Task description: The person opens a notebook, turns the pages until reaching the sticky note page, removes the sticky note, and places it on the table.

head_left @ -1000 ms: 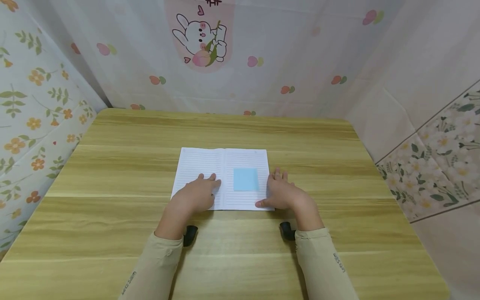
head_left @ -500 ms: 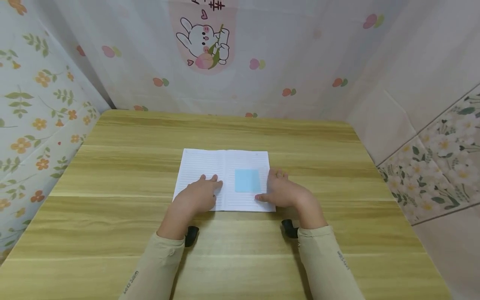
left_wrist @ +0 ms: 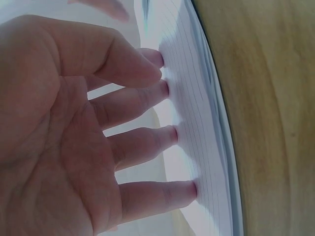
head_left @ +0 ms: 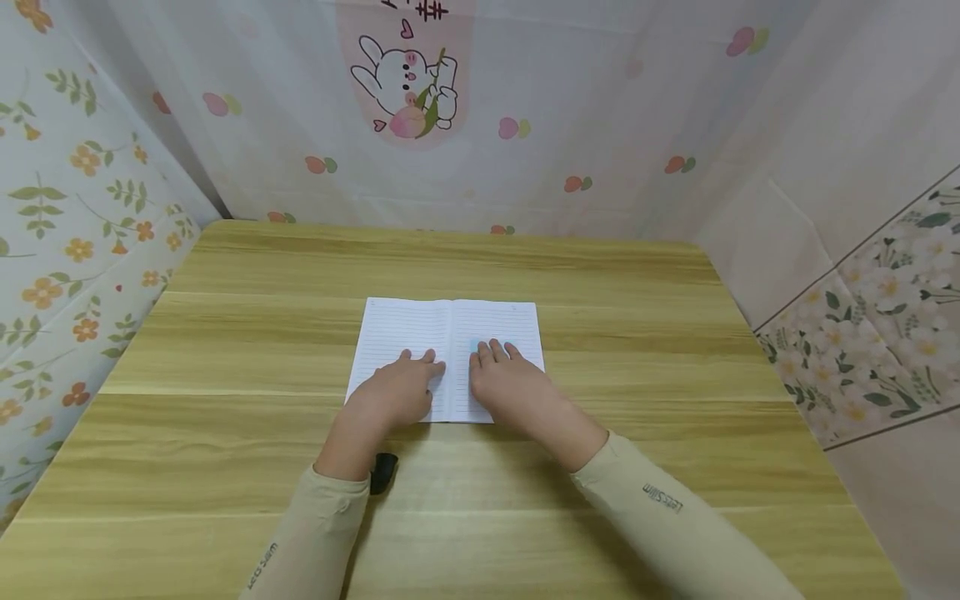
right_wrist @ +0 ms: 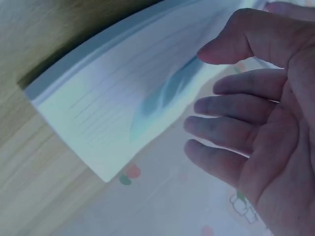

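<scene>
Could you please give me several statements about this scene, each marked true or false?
1. The notebook lies open on the table. True.
2. The left hand touches the left page. True.
3. In the head view, the right hand covers most of the blue note. True.
4. That note lies on the left page. False: it lies on the right page.
5. The right hand is a fist. False: its fingers are extended.
6. Both sleeves are black. False: the sleeves are beige.
</scene>
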`<move>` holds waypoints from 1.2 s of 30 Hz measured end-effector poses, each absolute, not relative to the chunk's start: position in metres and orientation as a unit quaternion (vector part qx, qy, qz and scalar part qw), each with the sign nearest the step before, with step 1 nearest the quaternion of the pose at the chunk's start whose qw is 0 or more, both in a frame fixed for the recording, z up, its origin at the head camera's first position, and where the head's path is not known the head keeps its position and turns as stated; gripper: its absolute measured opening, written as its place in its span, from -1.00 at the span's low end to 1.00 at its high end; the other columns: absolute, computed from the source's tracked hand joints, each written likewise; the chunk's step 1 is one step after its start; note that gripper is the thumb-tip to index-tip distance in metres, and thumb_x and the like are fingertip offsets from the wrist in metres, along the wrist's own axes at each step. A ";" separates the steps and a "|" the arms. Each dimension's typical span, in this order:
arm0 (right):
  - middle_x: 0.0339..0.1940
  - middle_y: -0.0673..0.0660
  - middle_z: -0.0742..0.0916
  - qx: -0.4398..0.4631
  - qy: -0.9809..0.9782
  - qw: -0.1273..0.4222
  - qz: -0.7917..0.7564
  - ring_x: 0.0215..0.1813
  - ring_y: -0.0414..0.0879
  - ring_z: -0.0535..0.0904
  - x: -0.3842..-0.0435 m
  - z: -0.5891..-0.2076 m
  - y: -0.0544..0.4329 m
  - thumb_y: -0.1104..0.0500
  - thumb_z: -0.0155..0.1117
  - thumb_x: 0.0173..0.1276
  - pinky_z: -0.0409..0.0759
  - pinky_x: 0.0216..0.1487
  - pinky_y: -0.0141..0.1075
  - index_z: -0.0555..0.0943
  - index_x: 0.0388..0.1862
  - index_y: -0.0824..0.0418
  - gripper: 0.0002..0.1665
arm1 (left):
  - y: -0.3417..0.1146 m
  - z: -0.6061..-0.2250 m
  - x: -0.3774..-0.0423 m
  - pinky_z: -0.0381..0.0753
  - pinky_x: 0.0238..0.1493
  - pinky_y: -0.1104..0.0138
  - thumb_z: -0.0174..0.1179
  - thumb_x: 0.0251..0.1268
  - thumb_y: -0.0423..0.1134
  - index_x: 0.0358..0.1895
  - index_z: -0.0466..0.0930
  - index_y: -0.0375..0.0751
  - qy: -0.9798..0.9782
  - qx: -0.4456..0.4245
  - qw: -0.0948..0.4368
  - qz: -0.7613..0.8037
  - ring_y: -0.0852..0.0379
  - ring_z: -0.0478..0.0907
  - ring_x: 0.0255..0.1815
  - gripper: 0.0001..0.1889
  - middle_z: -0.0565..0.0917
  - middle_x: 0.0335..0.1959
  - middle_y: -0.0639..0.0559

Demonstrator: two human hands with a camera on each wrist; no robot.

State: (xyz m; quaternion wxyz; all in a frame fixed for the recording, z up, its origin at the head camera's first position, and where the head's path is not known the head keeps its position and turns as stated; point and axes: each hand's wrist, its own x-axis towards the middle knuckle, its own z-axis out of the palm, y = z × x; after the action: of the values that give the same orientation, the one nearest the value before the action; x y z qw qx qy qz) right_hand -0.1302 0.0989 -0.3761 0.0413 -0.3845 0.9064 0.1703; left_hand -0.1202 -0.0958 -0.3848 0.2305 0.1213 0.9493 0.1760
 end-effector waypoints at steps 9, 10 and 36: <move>0.49 0.35 0.62 -0.367 0.908 0.053 0.195 0.50 0.20 0.61 -0.137 -0.383 0.093 0.22 0.16 0.65 0.65 0.42 0.08 0.51 0.51 0.37 -0.47 | -0.095 -0.384 -0.120 0.22 0.61 -0.37 -0.06 0.61 -0.37 0.62 0.37 -0.18 0.950 0.117 0.234 0.171 -0.39 0.06 0.75 -0.44 0.23 0.72 -0.19; 0.50 0.34 0.62 -0.367 0.908 0.054 0.196 0.49 0.20 0.61 -0.138 -0.383 0.093 0.22 0.15 0.66 0.66 0.40 0.09 0.50 0.51 0.36 -0.47 | -0.095 -0.384 -0.120 0.23 0.60 -0.38 -0.05 0.60 -0.38 0.61 0.37 -0.18 0.950 0.117 0.234 0.171 -0.39 0.06 0.75 -0.44 0.24 0.72 -0.19; 0.38 0.42 0.68 -0.325 0.937 0.109 0.061 0.42 0.18 0.67 -0.162 -0.391 0.103 0.32 0.05 0.65 0.70 0.35 -0.03 0.51 0.41 0.52 -0.54 | -0.095 -0.387 -0.122 0.26 0.59 -0.38 -0.04 0.58 -0.38 0.61 0.38 -0.19 0.951 0.122 0.228 0.170 -0.41 0.08 0.74 -0.43 0.24 0.72 -0.18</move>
State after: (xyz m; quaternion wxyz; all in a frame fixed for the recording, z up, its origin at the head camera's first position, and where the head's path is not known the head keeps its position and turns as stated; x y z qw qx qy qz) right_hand -0.1621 0.1027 -0.3911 0.1092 -0.3249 0.9374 0.0611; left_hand -0.1215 -0.0947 -0.3872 0.2278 0.1220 0.9510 0.1695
